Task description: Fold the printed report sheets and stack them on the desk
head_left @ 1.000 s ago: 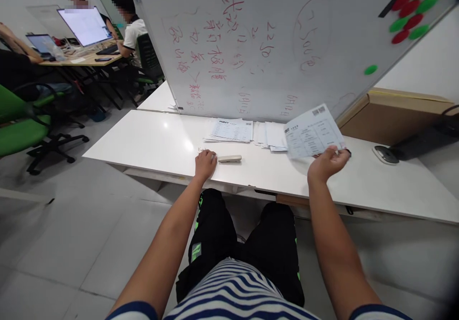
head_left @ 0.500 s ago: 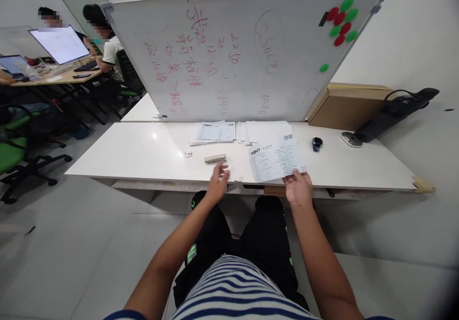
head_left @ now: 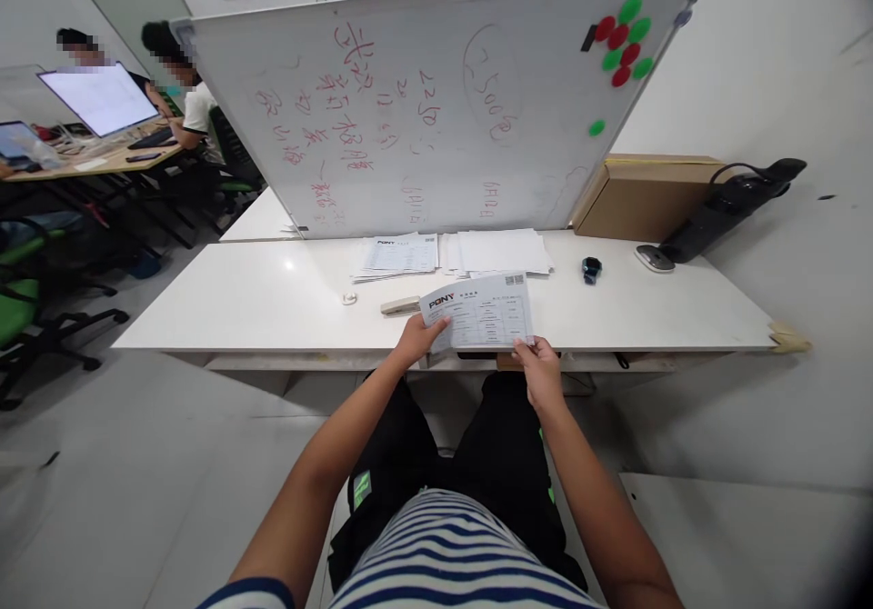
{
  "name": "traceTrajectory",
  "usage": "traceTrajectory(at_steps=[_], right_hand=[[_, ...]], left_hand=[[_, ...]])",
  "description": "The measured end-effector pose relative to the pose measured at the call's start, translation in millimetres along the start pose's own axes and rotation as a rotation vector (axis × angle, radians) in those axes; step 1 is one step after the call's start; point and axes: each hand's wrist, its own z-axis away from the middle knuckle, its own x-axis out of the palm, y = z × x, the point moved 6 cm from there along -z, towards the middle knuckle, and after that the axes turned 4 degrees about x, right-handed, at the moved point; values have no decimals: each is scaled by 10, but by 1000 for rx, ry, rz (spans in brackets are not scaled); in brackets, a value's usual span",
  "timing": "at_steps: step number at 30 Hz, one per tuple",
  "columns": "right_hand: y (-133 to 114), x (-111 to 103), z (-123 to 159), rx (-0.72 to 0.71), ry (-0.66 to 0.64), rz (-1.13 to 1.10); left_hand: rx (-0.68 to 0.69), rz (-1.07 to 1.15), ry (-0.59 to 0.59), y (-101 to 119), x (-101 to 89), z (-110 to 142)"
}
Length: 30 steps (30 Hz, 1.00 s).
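Moved since prior frame: L hand (head_left: 417, 341) has come off its spot near the stapler (head_left: 399, 306) and onto the L edge of the printed form (head_left: 477, 312); form is now further L, held btwn both hands. R hand (head_left: 544, 375) kept its hold.

Form pos.: ctr of frame, tilted up over near edge of the white surface (head_left: 273, 314), stapler just L of it. Paper stacks (head_left: 402, 253) behind, upper ctr.

Handling (my est.): v. light, thin, flexible; will bow or crease if pushed, may slide if gripped loosely. Can't tell from my end if one sheet or several. I'd hold by opp. side edges, low, w/ slight tension, light pressure.

Fingers: L – thumb on printed face at lower L edge, rest behind, mostly hidden; closed on paper. R – thumb + forefinger pinching lower R corner, no gap seen; others curled. Neither touches stapler.
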Motion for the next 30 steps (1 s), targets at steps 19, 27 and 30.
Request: traceTrajectory(at_steps=[19, 27, 30], right_hand=[[-722, 976, -1652, -563, -269, 1232], [-496, 1211, -1755, -610, -472, 1656], [-499, 1250, -1654, -652, -454, 1755]], left_hand=[[81, -348, -108, -139, -82, -216], [61, -222, -65, -143, -108, -203], [44, -193, -83, -168, -99, -202]])
